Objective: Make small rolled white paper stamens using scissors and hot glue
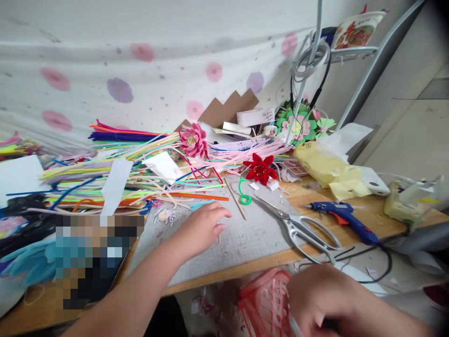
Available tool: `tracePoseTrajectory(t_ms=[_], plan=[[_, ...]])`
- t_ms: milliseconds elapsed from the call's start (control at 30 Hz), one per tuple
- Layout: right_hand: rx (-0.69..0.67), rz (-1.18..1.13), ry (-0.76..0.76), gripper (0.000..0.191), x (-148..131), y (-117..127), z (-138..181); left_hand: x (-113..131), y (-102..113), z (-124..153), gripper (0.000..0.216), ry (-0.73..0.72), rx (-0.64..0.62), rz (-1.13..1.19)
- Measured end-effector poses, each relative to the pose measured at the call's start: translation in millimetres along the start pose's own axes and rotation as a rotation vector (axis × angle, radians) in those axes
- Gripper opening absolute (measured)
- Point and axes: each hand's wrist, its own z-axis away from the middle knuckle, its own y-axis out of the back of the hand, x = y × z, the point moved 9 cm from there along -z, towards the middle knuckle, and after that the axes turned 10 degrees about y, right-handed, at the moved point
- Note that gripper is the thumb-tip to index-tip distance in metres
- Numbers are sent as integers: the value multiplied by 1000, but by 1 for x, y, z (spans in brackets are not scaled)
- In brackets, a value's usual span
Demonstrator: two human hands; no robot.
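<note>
My left hand (pixel 203 227) is over the grey cutting mat (pixel 259 234), its thumb and index finger apart. A short, thin pale stick shows just below the thumb; I cannot make out contact. Down at the lower right, my right hand (pixel 315 292) is bent over beside a red plastic basket (pixel 261 299) below the table edge. Its fingers are blurred and mostly hidden, and a pale edge shows beside them. Between the hands lie large metal scissors (pixel 294 227), blades partly apart. A curled green pipe cleaner (pixel 244 199) and a wooden stick (pixel 235 199) rest on the mat.
Bundles of coloured pipe cleaners (pixel 84 180) cover the left and back. A red flower (pixel 260 168) and a pink flower (pixel 193 140) are at the back. A blue glue gun (pixel 351 217) lies right, its cord hanging down. A metal rack post stands behind.
</note>
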Motion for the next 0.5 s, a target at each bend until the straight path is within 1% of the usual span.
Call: tracePoseTrajectory(t_ms=[33, 100, 167, 200, 267, 367, 433, 500], plan=[[8, -7, -34, 14, 0, 3, -14, 10, 1, 1, 21, -4, 29, 49], [138, -108, -128, 26, 4, 14, -35, 31, -4, 9, 13, -11, 35, 193], [243, -273, -163, 33, 9, 17, -46, 46, -12, 20, 7, -32, 58, 284], [270, -346, -167, 35, 11, 16, -48, 52, -17, 25, 3, -49, 60, 310], [292, -446, -173, 36, 14, 11, -48, 57, -30, 33, 4, -64, 52, 397], [310, -533, -165, 32, 14, 5, -45, 56, -42, 37, 11, -50, 60, 562], [333, -596, -172, 29, 13, 3, -44, 56, -43, 38, 11, -49, 97, 630], [341, -668, -192, 26, 12, -1, -46, 56, -40, 40, 10, -62, 155, 652]])
